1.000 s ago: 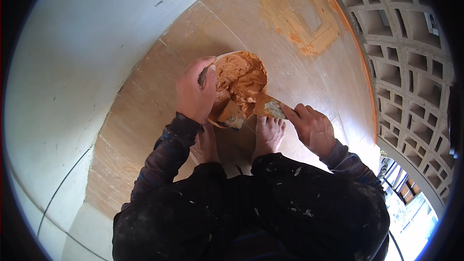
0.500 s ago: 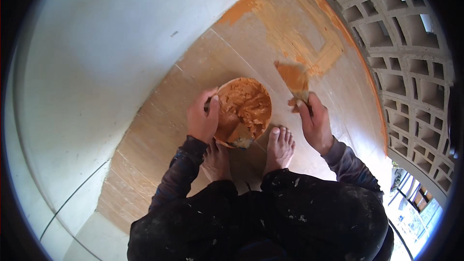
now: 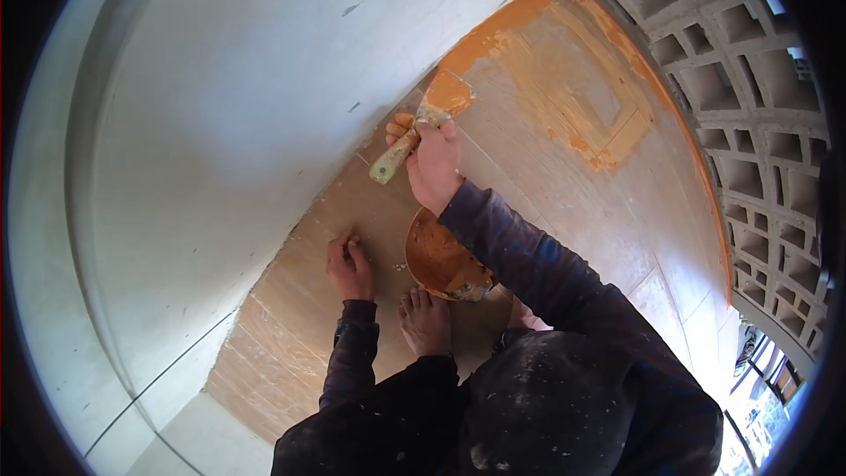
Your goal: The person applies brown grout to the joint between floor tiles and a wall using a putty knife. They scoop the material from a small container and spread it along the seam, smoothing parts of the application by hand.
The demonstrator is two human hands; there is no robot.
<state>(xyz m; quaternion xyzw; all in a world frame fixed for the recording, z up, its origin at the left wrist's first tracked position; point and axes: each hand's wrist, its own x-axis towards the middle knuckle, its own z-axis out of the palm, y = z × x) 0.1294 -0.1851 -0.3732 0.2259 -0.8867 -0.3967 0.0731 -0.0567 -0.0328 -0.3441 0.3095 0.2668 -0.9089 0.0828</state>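
The right hand (image 3: 436,163) has its fingers clamped round the scraper (image 3: 448,95), on the far side of the bucket (image 3: 410,257), near where the wall (image 3: 229,106) meets the floor (image 3: 502,176). Orange paste sits on the blade. If the blade tips too much, a blob could drop on the floor or smear the wall. I cannot tell if the blade touches either one. Some right fingers look orange too, so if that is wet paste, the scraper could slip or twist.

The right sleeve (image 3: 546,251) crosses over the bucket, so the cloth could get dirty if the arm dips low. The bucket is just beside the left foot (image 3: 426,322), and I see no hand on it. A bump from the foot or arm could tip it. The left hand (image 3: 352,275) is left of the bucket with curled fingers; I cannot tell if they hold something.
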